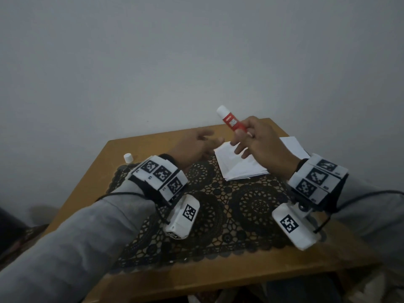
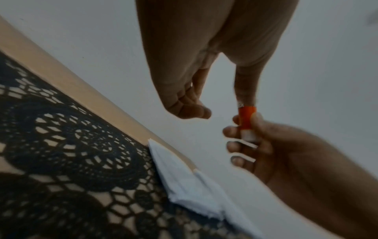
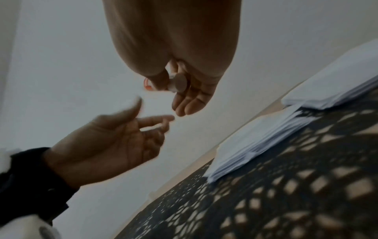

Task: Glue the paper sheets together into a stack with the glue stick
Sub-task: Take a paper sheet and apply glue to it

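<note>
Wooden table (image 1: pixel 153 278) carries black lace mat (image 1: pixel 218 211). Paper sheets (image 1: pixel 238 167) lie on mat's far edge, under the grip. White cap (image 1: pixel 128 158) on bare wood, far left of grip.

Red glue stick (image 1: pixel 231 120) tilted above white paper sheets (image 1: pixel 239 165).

black lace mat (image 1: pixel 218 206) — on wooden table (image 1: pixel 91 176) | grey wall (image 1: pixel 153 62) behind

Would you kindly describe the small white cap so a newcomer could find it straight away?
Start at the wooden table and go to its far left edge, past the black lace mat. There stands the small white cap, alone on bare wood, apart from the paper sheets.
</note>
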A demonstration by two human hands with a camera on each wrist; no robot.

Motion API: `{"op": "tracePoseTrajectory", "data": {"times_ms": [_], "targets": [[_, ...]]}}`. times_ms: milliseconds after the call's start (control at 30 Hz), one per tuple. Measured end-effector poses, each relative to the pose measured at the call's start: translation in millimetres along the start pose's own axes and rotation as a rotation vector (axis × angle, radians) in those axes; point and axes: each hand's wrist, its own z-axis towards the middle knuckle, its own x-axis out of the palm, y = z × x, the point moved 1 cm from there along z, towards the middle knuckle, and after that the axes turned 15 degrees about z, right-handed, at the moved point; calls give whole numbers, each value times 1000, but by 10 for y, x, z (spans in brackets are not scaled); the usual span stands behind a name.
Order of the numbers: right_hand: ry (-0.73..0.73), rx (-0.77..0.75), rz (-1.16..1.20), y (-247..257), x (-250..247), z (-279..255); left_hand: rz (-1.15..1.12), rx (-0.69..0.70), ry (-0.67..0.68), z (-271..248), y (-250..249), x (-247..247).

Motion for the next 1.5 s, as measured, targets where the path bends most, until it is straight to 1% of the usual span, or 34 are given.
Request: {"op": "tracePoseTrajectory", "data": {"times_ms": [33,100,133,167,300,367,467,567,633,733,900,967,1100,1167,1300,1400,1500], "targets": [[-49,-17,-24,-29,-53,21,225,18,30,74,16,48],[-117,-79,-82,-75,-116,65,699,130,107,161,-7,210],[-130,-118,-106,-90,-133,92,881,177,135,200,-25,310],[-132,-156,-132,-98,-144,120,1000,219,162,247,-42,404],[-107,-236,-204,-107,-145,203,1212,246,328,451,-44,645],[-96,-246,-220,-104,-134,222,1283,275,351,491,-66,686],[-98,-255,-226,-110,-135,230,1313,344,348,478,-126,700],[-111,-226,-177,-111,-123,221,1341,430,336,424,-165,706],[-121,-220,-152,-99,-104,207,1369,469,289,387,-164,700],[-111,-217,-127,-73,-65,169,1371,486,229,342,-163,674],[-90,-221,-136,-13,-24,91,1233,472,260,268,-109,577],[-86,-227,-133,23,-10,75,1180,474,221,237,-64,529],[-86,-247,-116,107,15,70,1085,490,94,141,-77,411],[-91,-250,-97,142,26,71,1051,504,68,89,-80,324],[-86,-240,-54,172,48,50,991,499,81,-104,-3,57],[-61,-226,-76,155,89,29,928,468,97,-326,92,-220],[-14,-200,-127,106,175,12,983,397,133,-534,255,-471]]}}
